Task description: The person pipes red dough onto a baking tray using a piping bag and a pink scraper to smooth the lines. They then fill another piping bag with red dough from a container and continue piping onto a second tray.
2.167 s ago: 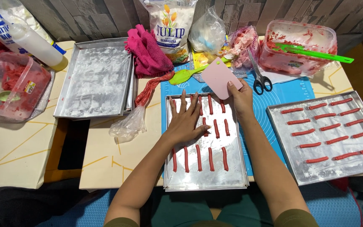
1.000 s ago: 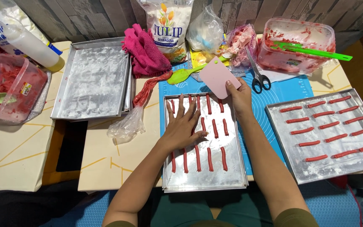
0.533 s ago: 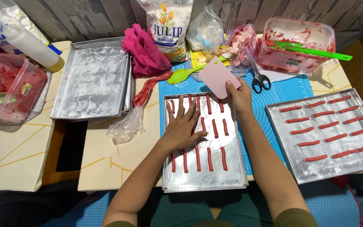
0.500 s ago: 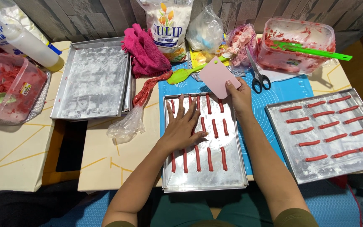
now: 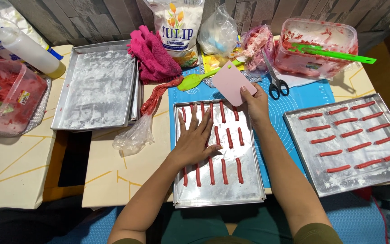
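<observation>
L hand (image 5: pixel 195 138) unmoved on tray (image 5: pixel 249 190) (scraper (image 5: pixel 232 82) too).

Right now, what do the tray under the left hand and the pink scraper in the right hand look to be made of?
Tray: thin metal, likely aluminium, dull silver sheen, flour-dusted. Pink scraper: probably smooth matte plastic, a flat opaque sheet with rounded corners.

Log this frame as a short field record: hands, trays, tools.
left hand: flat, fingers spread, on the middle tray
right hand: holds pink scraper at that tray's far edge
middle tray contents: red dough strips in rows
right tray: more red strips
left trays: floured, stacked, no strips
nearby tools: scissors, green spatula
</observation>
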